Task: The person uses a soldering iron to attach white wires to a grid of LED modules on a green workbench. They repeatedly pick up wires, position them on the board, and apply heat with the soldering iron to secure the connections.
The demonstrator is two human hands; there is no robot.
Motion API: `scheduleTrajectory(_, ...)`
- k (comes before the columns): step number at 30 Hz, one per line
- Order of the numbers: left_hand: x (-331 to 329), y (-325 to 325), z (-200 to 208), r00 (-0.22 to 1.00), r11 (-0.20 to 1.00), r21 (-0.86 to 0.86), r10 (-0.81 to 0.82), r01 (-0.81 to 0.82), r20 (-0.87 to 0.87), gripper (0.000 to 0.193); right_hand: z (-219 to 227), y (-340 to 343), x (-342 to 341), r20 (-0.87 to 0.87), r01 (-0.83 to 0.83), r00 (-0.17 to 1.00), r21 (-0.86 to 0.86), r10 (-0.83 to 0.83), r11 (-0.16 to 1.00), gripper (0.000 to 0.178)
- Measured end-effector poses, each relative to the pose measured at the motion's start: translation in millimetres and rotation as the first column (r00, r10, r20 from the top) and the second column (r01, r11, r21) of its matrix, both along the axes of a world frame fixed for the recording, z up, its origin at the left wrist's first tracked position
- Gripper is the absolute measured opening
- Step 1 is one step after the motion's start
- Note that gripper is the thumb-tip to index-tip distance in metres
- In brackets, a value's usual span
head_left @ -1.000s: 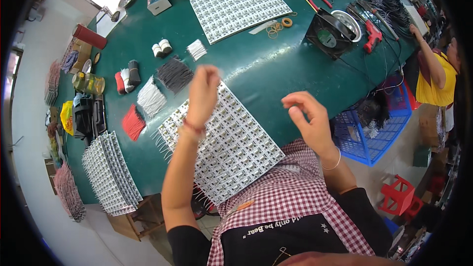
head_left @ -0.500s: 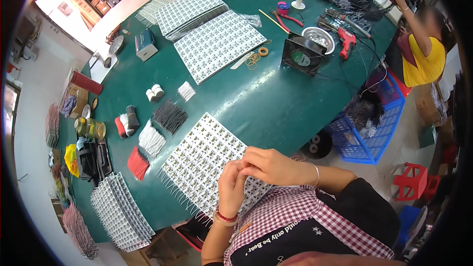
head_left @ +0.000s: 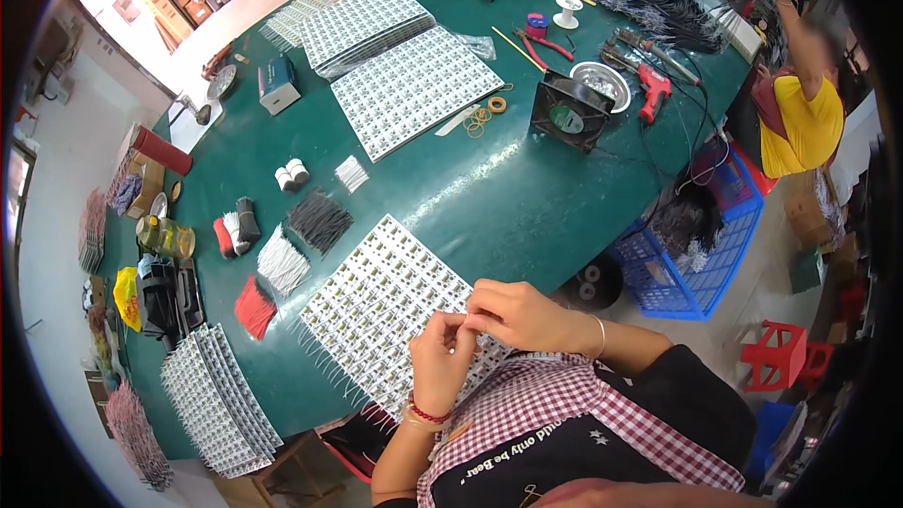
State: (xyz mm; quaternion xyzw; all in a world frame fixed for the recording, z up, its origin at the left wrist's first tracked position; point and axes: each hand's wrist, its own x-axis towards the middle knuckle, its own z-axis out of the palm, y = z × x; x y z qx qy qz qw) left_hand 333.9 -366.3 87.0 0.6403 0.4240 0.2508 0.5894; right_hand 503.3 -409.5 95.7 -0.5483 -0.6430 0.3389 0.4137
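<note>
Both my hands meet over the near right part of a white panel of small circuit boards, with thin wires sticking out along its left edge. My left hand is closed in a pinch, its fingertips touching those of my right hand. The right hand is closed too, thumb against forefinger. Whatever lies between the fingertips is too small to make out. Left of the panel lie cut wires in piles: black wires, white wires and red wires.
Stacked board panels stand at the left and at the far side. A black fan, a metal bowl and a red glue gun sit at the right. A blue crate stands beside the table. Beyond, a co-worker in yellow sits.
My hands stay pinched together over the panel, with the left fingers slightly shifted. The whole view has moved a little, and the co-worker's raised arm has changed position.
</note>
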Motion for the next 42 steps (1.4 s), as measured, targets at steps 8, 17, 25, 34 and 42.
scheduleTrajectory(8, -6.5, 2.3, 2.0, 1.000, 0.995, -0.097, 0.013, -0.010, 0.026, 0.005, -9.2, 3.7, -5.6, -0.026, 0.006, 1.000, 0.115, -0.003, 0.993, 0.011)
scheduleTrajectory(17, -6.3, 3.8, -3.9, 1.000, 0.999, -0.038, 0.024, -0.023, 0.015, 0.006, -9.1, 1.9, -3.7, -0.044, -0.017, 0.999, 0.009, 0.017, 1.000, 0.013)
scheduleTrajectory(25, -7.3, 4.9, -8.9, 0.997, 0.996, -0.065, 0.057, -0.055, 0.044, 0.007, -9.1, 3.7, -6.9, 0.008, -0.005, 1.000, 0.052, 0.005, 0.999, 0.010)
scheduleTrajectory(34, -6.6, 2.8, -9.9, 0.984, 0.937, 0.347, 0.101, -0.045, -0.145, 0.006, -13.7, 4.1, -7.5, -0.050, 0.076, 0.996, 0.042, -0.074, 0.996, 0.011)
scheduleTrajectory(42, -7.4, 8.9, -6.8, 0.987, 0.855, 0.519, 0.090, -0.006, -0.136, 0.008, -11.1, 6.2, 4.6, -0.378, -0.071, 0.926, -0.235, -0.024, 0.969, 0.018)
